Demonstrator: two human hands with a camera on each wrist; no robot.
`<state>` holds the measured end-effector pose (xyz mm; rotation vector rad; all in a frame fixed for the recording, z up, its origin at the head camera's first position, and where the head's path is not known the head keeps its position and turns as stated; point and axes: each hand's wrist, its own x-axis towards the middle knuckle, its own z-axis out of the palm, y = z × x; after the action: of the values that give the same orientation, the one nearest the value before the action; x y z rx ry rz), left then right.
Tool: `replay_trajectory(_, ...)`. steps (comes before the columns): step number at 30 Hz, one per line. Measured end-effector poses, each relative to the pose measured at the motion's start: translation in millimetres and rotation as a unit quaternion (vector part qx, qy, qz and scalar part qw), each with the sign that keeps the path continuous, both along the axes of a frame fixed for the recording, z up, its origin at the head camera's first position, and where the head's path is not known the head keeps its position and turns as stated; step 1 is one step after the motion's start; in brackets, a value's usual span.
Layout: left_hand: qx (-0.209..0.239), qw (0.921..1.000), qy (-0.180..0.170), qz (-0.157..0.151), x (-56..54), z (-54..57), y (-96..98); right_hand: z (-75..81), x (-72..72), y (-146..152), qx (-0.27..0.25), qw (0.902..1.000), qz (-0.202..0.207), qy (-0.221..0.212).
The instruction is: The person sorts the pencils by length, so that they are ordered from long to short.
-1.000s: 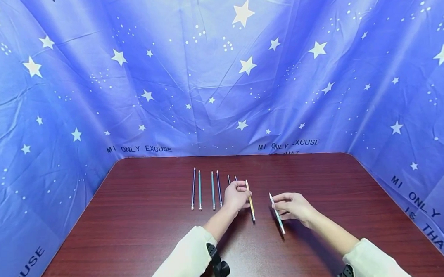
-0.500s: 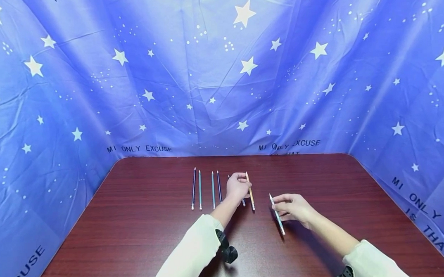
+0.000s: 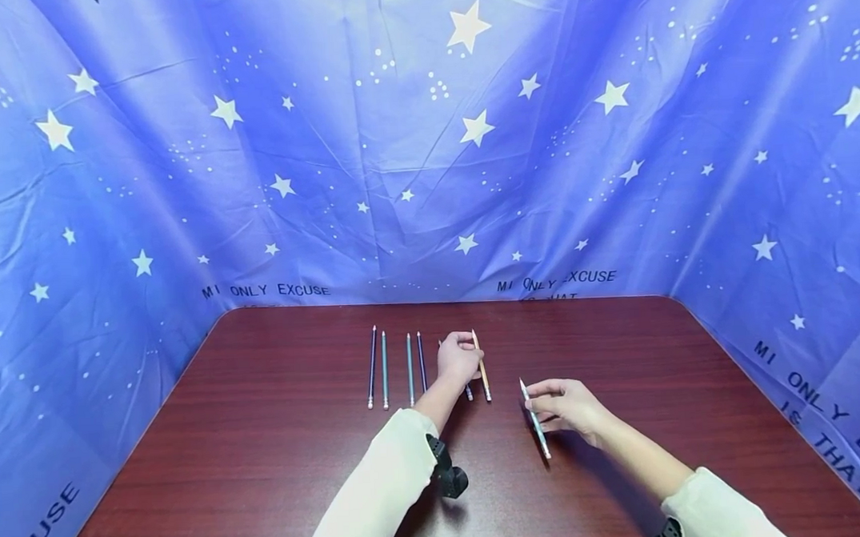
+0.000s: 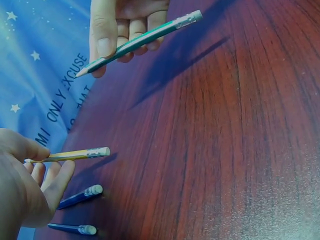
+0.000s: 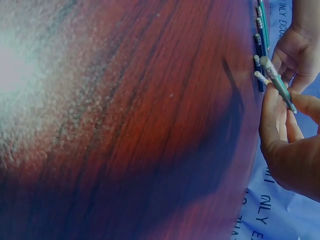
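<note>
My left hand [image 3: 459, 359] pinches a yellow pencil [image 3: 484, 378] between thumb and fingers, its tip pointing away and its eraser end toward me. In the left wrist view the yellow pencil [image 4: 75, 155] sits just above the table with a shadow beside it. To the right, my right hand [image 3: 569, 407] holds a green pencil [image 3: 535, 424] tilted over the table; its eraser end [image 5: 265, 61] shows in the right wrist view. Dark blue pencils [image 4: 80, 196] lie partly hidden under and beside my left hand.
On the left lies a row of pencils: a dark blue pencil [image 3: 373, 367], a teal pencil [image 3: 385, 370], another teal pencil [image 3: 410, 369] and a dark blue one [image 3: 422, 357]. The brown wooden table [image 3: 265, 460] is bordered by a blue star-printed curtain [image 3: 367, 143].
My left hand has moved forward with the yellow pencil, bringing it level with the row and beside the dark blue pencils. My right hand with the green pencil has barely moved.
</note>
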<state>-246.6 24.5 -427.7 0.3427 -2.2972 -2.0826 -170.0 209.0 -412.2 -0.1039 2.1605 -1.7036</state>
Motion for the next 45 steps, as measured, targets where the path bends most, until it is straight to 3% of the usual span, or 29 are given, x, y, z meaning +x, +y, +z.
replay_trajectory(12,-0.066,0.9978,0.003,-0.006,-0.9,-4.2,-2.2,1.7,0.6,1.8,0.004,1.0,-0.009,0.0)
replay_trajectory(26,-0.11,0.9937,0.015,-0.019,-4.5,-7.8,2.5,-1.6,-1.4,6.2,0.005,1.0,-0.007,0.001)
replay_trajectory(31,-0.149,0.9888,0.004,-0.014,-4.3,-9.0,5.3,-1.6,-1.0,5.2,0.004,0.9999,-0.01,-0.002)
replay_trajectory(35,-0.231,0.9729,0.0,-0.016,-3.4,-7.9,7.2,-2.5,-1.8,4.5,0.005,0.9999,-0.015,-0.003)
replay_trajectory(39,-0.333,0.9423,0.025,-0.02,-2.9,-6.0,7.3,-2.4,-3.6,4.3,0.008,0.9998,-0.019,-0.003)
replay_trajectory(41,-0.363,0.9307,0.034,-0.022,-3.0,-5.8,7.1,-1.9,-5.2,4.2,0.006,0.9998,-0.02,-0.002)
replay_trajectory(45,-0.391,0.9193,0.035,-0.032,-3.6,-5.8,6.3,-0.6,-10.3,4.4,0.001,0.9997,-0.024,0.0)
